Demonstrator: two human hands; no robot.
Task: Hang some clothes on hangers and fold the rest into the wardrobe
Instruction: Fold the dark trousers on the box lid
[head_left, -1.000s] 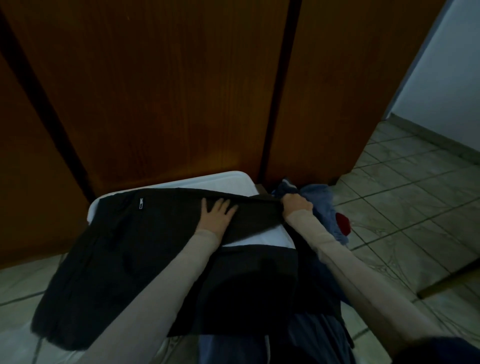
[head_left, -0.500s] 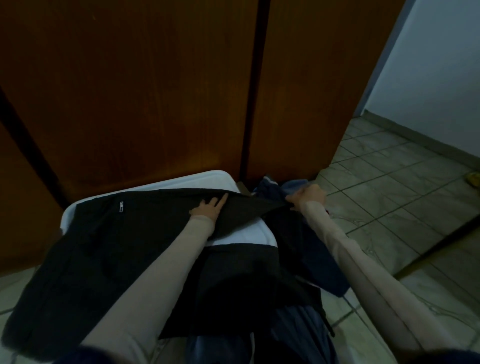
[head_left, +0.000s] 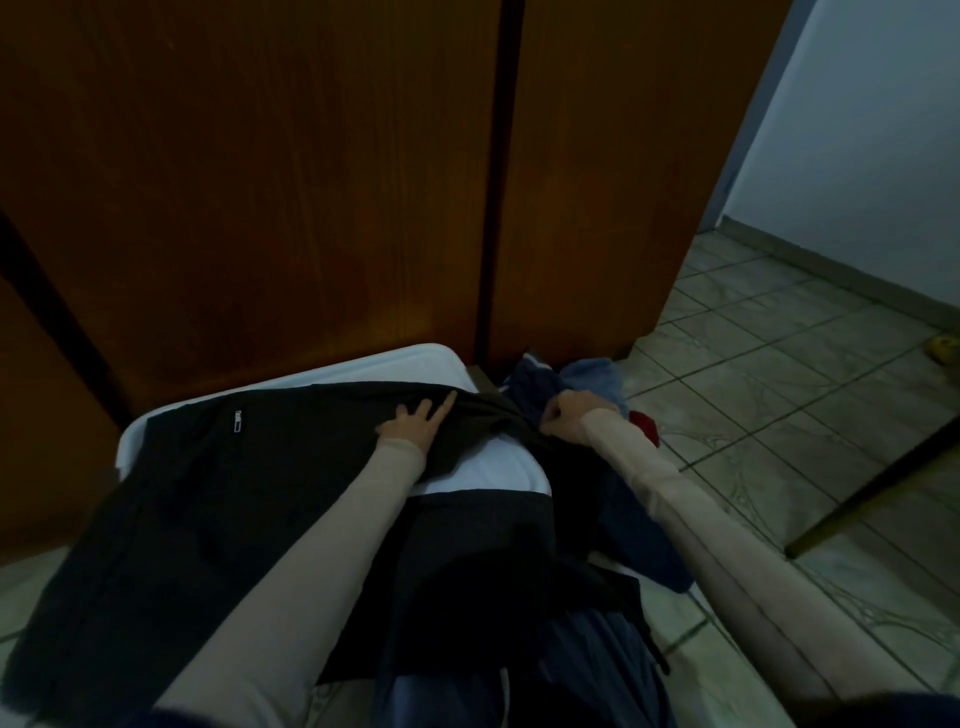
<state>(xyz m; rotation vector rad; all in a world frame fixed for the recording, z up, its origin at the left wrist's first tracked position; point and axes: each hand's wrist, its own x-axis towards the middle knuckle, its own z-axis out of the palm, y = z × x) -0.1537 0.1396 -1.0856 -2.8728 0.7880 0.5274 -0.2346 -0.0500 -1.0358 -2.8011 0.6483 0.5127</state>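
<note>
Brown wardrobe doors (head_left: 291, 197) fill the upper view, shut, with a dark seam between them. Right of them lies tiled floor (head_left: 769, 405). Against the doors stands a white tabletop (head_left: 395, 364), and a dark garment (head_left: 208, 509) with a small white zip pull is spread across it, hanging over its near and left edges. A blue pile of clothes (head_left: 587, 379) sits just beside the tabletop's right end, near a red item (head_left: 644, 423). The left hand (head_left: 415, 423) lies flat on the garment, fingers spread and straight. The right hand (head_left: 569, 418), fingers curled, pinches the garment's right edge.
</note>
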